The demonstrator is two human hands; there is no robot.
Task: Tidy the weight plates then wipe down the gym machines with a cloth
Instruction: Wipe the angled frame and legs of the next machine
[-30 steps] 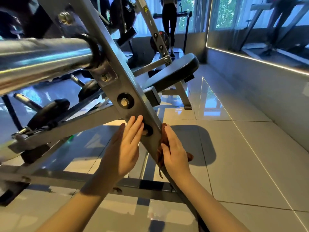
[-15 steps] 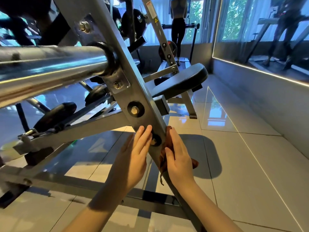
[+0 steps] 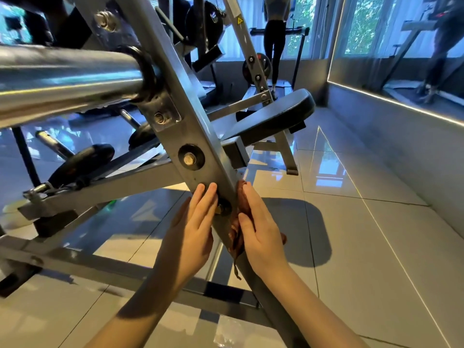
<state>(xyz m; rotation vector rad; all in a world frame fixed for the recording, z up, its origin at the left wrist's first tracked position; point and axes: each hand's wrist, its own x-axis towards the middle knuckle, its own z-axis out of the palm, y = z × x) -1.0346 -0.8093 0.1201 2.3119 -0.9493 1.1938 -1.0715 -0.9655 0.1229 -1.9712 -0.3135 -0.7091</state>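
Down low by the slanted gray beam [image 3: 200, 136] of the gym machine, I saw two bare hands, one on each side of it. The left hand [image 3: 193, 227] lay flat on the front of the beam. Its fingers were straight and close together, and it held nothing. Its fingertips rested right beside a round bolt [image 3: 222, 208] and hid part of it.

The right hand [image 3: 261, 234] was on the beam's right edge. Its fingers were straight too, and it pressed a reddish-brown cloth [image 3: 244, 200] against the metal. The cloth was bunched up between the palm and the beam. A bit of it poked out past the fingertips, and a loose thread hung down below the hand.

A thick shiny bar [image 3: 67, 79] stuck out to the left, higher up the beam. Under it, a black weight plate [image 3: 80, 164] sat on a peg near the floor [image 3: 351, 247]. A second plate [image 3: 204, 21] hung high up at the back. A black seat pad [image 3: 271, 116] sat behind the beam, tilted up. The floor was made of glossy pale tiles, and the seat's dark shadow lay on them near the right hand. Far off by the window, a person [image 3: 275, 33] in dark clothes stood facing away.
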